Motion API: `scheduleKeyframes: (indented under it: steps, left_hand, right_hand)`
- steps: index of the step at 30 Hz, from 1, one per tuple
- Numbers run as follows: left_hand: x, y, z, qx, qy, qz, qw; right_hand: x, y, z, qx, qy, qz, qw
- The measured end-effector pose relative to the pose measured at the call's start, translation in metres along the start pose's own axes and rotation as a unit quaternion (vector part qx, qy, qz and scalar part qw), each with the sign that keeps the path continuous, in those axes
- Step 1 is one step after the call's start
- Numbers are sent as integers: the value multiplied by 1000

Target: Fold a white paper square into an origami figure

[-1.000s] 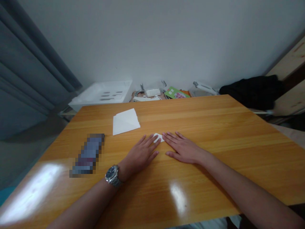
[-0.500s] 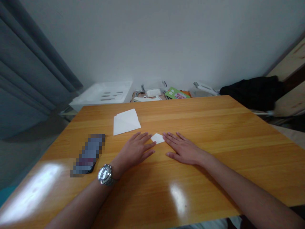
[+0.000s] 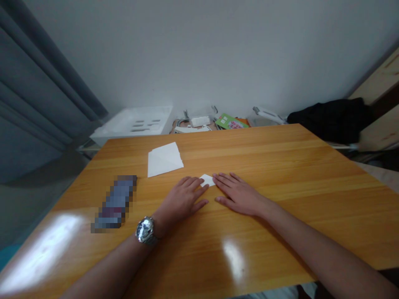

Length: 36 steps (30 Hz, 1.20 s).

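Observation:
A small white folded paper piece [image 3: 207, 180] lies on the wooden table [image 3: 280, 174], between my two hands. My left hand [image 3: 183, 199], with a wristwatch [image 3: 145, 230] on its wrist, lies flat with fingers stretched, its fingertips touching the left edge of the piece. My right hand [image 3: 238, 193] rests flat and open, fingertips at the right edge of the piece. A larger white folded paper sheet [image 3: 164, 159] lies farther back to the left, apart from both hands.
A dark flat object, blurred out [image 3: 116, 201], lies on the table's left side. Beyond the far edge are a white tray [image 3: 134, 121], small boxes and a green packet [image 3: 230, 121], and a black cloth [image 3: 330, 118]. A grey curtain [image 3: 31, 91] hangs at left.
My left hand first drew back to the left off the small paper piece, then slid right again until its fingertips touch the piece. My right hand stayed in place.

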<state>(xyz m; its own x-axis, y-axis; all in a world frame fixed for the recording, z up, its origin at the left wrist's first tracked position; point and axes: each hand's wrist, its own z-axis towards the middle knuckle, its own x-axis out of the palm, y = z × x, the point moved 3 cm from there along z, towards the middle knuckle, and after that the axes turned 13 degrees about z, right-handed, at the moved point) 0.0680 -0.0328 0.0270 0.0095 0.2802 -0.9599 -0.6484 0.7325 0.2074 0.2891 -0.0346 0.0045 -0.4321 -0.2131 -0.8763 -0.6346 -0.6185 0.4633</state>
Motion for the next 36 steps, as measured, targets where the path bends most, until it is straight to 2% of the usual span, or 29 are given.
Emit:
scheduleKeyframes:
  steps: [8, 18, 26, 31, 36]
  left_hand:
    - [5, 2, -2, -29, 12, 9, 999]
    - [13, 4, -4, -43, 12, -17, 999]
    - [8, 1, -4, -24, 30, -18, 999]
    - [7, -1, -4, -24, 25, -31, 999]
    - [9, -6, -2, -18, 24, -41, 999]
  right_hand:
    - [-11, -5, 2, -30, -3, 25, 999]
    - [-13, -2, 2, -82, -10, 72, 994]
    - [-16, 3, 3, -107, -17, 100, 989]
    - [-12, -1, 4, -98, -44, 115, 988]
    - [-9, -7, 7, -35, -131, 149, 979]
